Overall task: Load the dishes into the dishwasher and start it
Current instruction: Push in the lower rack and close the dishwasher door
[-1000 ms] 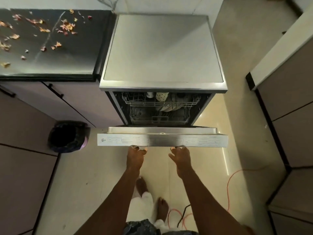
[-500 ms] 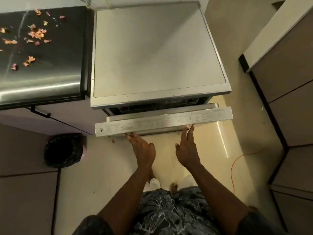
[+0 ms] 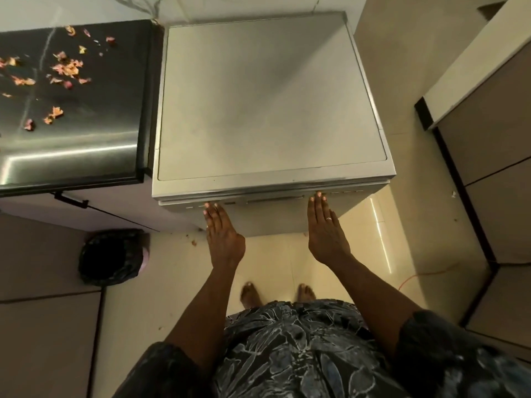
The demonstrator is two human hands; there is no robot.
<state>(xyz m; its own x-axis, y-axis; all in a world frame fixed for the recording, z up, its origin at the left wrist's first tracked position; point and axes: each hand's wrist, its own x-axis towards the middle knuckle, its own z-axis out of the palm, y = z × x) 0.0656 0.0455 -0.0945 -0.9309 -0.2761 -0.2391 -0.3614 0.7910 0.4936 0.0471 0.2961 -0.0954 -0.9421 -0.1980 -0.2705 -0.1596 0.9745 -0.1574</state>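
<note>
The left hand [image 3: 224, 237] and right hand [image 3: 326, 231] press flat, fingers straight, against the dishwasher door [image 3: 273, 218]. Its button strip [image 3: 275, 200] runs sideways just above the fingertips.

Silver-grey freestanding dishwasher [image 3: 270, 104], flat bare top, seen from above. Door [image 3: 275, 218] upright and closed against the body, only a thin seam under the top edge. Narrow control strip [image 3: 273, 200] with small markings along the door's top. Stands just beside the dark counter [image 3: 71, 139], on its right.
</note>
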